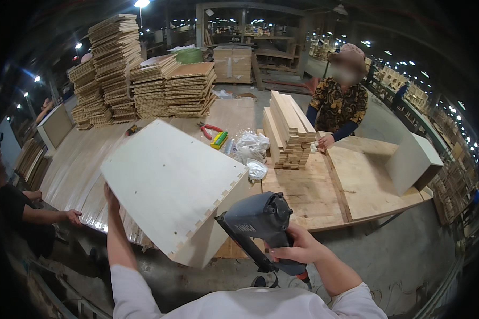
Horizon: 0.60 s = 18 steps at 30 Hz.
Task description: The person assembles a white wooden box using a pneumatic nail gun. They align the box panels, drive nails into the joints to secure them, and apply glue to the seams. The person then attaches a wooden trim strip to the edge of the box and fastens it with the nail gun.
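A pale wooden box with finger-jointed corners is tilted over the near edge of the worktable. My left hand grips its left side, with the fingertips hidden behind the panel. In my right hand is a dark grey pneumatic nail gun, with the fingers wrapped round its handle. The gun's nose is beside the box's right-hand jointed edge; whether the two touch, I cannot tell. A few small dark marks dot the box's upper panel.
Tall stacks of wooden panels stand at the back left. Red pliers, a yellow-green tool and crumpled white plastic lie mid-table. Beyond a pile of wood strips a co-worker stands; another wooden box is at right. Another person's hand is at left.
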Tool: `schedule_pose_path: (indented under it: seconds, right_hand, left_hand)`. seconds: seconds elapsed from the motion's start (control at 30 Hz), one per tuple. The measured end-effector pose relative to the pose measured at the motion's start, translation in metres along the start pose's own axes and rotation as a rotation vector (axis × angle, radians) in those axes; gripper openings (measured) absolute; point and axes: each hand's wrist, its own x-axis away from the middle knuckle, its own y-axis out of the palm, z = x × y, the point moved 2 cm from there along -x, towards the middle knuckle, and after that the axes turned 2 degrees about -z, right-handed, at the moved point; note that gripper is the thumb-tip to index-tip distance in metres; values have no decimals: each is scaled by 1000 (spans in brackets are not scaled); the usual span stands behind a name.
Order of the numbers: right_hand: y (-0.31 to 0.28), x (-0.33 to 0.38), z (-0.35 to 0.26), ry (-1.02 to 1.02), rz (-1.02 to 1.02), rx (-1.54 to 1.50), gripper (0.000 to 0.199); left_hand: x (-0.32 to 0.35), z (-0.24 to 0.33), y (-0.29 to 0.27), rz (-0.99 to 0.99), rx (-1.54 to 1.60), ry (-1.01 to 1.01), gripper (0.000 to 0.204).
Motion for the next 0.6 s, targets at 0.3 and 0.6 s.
schedule_pose_path:
  seconds: [0.3,0.6]
  right_hand:
    - [-45,-150,-38,-108,-292,176,37]
    - [-77,-247,-104,-260,-105,744,43]
  left_hand:
    - [241,74,-86,881,-488,81,65]
    - [315,130,141,394,-1150,-59,27]
